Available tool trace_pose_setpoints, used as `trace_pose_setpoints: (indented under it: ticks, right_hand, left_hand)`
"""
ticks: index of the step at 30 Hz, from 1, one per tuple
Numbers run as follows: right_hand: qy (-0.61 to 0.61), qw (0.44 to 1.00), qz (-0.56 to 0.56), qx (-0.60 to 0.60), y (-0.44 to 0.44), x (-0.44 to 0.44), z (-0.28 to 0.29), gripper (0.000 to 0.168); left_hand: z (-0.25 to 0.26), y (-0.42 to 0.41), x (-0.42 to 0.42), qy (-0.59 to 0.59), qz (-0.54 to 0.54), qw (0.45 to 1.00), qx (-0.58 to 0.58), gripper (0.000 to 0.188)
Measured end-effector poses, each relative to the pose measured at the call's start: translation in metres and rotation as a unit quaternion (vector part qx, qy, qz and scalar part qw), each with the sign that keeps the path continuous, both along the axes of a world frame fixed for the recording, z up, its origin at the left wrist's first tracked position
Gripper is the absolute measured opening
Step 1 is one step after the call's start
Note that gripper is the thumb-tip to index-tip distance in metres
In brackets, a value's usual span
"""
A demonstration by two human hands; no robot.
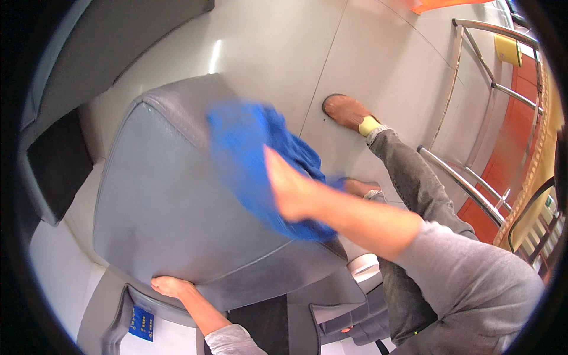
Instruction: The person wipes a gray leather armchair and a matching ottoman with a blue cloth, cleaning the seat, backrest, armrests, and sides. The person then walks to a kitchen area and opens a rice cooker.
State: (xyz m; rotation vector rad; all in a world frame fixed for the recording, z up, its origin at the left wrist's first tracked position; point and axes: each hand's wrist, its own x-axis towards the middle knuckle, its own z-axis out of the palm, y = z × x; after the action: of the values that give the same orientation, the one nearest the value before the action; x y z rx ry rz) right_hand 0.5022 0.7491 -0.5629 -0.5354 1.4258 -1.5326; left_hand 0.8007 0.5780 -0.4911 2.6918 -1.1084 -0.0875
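My right hand [286, 184], blurred by motion, presses on a blue cloth [242, 146] that lies against the edge of a grey leather-like seat cushion [164, 191]. Its fingers are hidden by blur and the cloth's folds. The cloth drapes over the cushion's right side, with part hanging beyond the edge. At the cushion's lower left edge, my left hand [167, 286] grips the rim, its fingertips partly out of sight. Dark smudges show on the cushion's surface near the left and lower parts.
Another grey upholstered piece [111, 40] stands at the upper left. A metal-tube frame [470, 177] stands on the tiled floor [275, 49] at the right. My brown shoe [346, 111] is on the floor. A white round object [364, 266] sits beside the cushion's lower right.
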Motion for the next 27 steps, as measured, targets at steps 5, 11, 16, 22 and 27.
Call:
trace_pose_setpoints:
  ticks: [5, 11, 16, 22, 27]
  right_hand:
    - [-0.428, 0.887, -0.094, 0.147, 0.002, -0.009, -0.066, 0.044]
    - [-0.480, 0.823, -0.141, 0.267, 0.087, 0.025, -0.081, 0.043]
    - [-0.368, 0.878, -0.095, 0.291, 0.121, 0.002, -0.026, 0.043]
    - [-0.152, 0.975, -0.002, 0.162, 0.002, -0.093, 0.024, 0.044]
    - [-0.080, 0.990, 0.050, 0.101, -0.097, -0.088, 0.006, 0.044]
  left_hand:
    - [-0.006, -0.007, 0.004, 0.029, -0.011, 0.999, -0.015, 0.053]
    - [-0.004, -0.005, 0.017, 0.014, 0.010, 1.000, -0.008, 0.053]
    - [0.009, 0.003, 0.006, -0.009, -0.014, 0.999, 0.029, 0.053]
    - [0.003, 0.002, 0.023, -0.010, -0.007, 1.000, -0.016, 0.054]
    - [0.017, 0.004, -0.017, -0.021, 0.009, 0.999, -0.028, 0.056]
